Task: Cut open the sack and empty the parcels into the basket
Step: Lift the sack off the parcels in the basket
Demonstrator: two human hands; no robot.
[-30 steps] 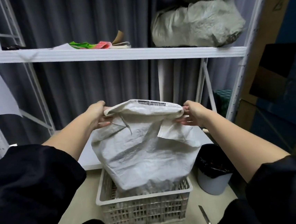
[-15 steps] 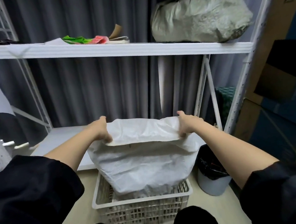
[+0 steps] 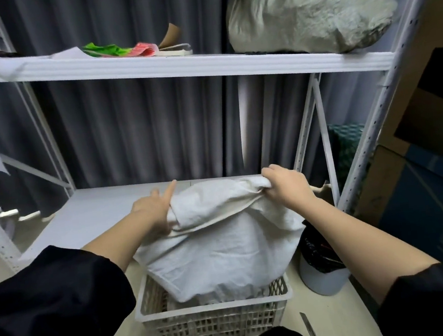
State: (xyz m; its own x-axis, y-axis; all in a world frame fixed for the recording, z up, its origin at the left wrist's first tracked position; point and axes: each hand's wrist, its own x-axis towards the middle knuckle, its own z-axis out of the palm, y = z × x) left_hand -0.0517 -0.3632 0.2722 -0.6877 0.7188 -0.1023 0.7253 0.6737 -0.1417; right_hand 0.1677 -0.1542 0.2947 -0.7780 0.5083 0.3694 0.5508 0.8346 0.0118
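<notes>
A white woven sack hangs upside down over a white slatted plastic basket on the floor, its lower end inside the basket. My right hand is clenched on the sack's upper right corner. My left hand rests against the upper left end with its fingers spread and pointing away; the thumb side is hidden by cloth. Pale parcels show dimly through the basket's slats and under the sack's mouth.
A cutter lies on the floor right of the basket. A bin lined with a black bag stands close at the right. A white rack has a low shelf behind the basket and an upper shelf holding a full sack.
The sack has sunk and gone limp, bunching at the top. My left hand's fingers have opened out from their grip. My right hand has kept hold of its corner.
</notes>
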